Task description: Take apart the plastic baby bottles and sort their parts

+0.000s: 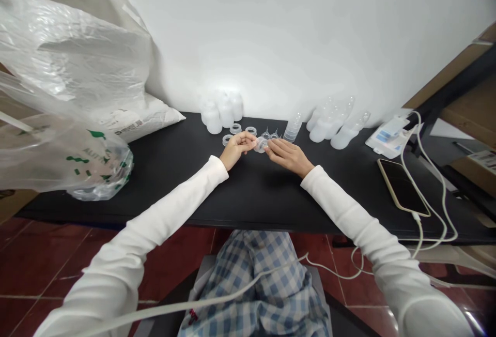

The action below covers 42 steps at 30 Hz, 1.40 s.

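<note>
Above the black table, my left hand [236,151] pinches the left edge of a small translucent screw ring [261,144]. From the other side my right hand [290,157] holds the same ring, fingers closed and bent over its right edge; they hide part of it, and I cannot tell whether a teat sits inside. Just behind my right fingertips stand clear bottle teats [266,133]. Loose white collar rings [235,128] lie behind my left hand, one partly covered by it. A leaning stack of clear caps [293,126] rises behind my right hand.
White bottles [213,119] stand in a group by the wall. Capped bottles [344,133] cluster to the right. A phone [403,186] with a white cable [442,200] lies at the right, near a white packet [388,136]. Plastic bags [103,164] crowd the left.
</note>
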Tool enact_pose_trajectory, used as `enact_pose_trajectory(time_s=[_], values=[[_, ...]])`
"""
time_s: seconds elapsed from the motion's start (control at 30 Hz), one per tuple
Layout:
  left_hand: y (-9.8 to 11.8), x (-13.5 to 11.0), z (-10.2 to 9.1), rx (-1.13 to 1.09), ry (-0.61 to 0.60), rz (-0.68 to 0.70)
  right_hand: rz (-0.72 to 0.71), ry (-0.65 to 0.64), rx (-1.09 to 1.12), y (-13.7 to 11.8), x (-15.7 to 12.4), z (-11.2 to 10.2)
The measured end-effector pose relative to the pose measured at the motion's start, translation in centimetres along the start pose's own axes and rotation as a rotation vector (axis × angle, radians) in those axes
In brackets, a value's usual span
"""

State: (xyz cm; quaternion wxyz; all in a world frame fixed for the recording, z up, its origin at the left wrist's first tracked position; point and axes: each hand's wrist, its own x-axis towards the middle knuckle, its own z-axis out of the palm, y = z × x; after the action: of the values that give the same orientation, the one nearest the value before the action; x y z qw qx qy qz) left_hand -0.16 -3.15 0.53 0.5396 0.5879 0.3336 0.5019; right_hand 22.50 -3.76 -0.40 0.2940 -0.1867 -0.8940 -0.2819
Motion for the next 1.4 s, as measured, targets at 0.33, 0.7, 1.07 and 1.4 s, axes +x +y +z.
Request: enact_pose_trajectory(time_s=[0.33,0.7,1.07,1.4], values=[[0.6,-0.2,0.1,-0.008,-0.015,-0.002,0.036,-0.047,0.068,0.1,-0.1,-0.3],[1.0,-0.4,0.2,-0.184,0.019,-0.168,0.028,-0.047,0.138,0.3,-0.2,-0.6],[0.4,1.3,-4.6,0.031,0.336,0.096,0.379,0.119,0.220,2.6,-2.5,-0.5],[-1.8,1.2,-7.7,0.367,0.706,0.018,0.843,0.239,0.218,3.7,-1.8,-3.0]])
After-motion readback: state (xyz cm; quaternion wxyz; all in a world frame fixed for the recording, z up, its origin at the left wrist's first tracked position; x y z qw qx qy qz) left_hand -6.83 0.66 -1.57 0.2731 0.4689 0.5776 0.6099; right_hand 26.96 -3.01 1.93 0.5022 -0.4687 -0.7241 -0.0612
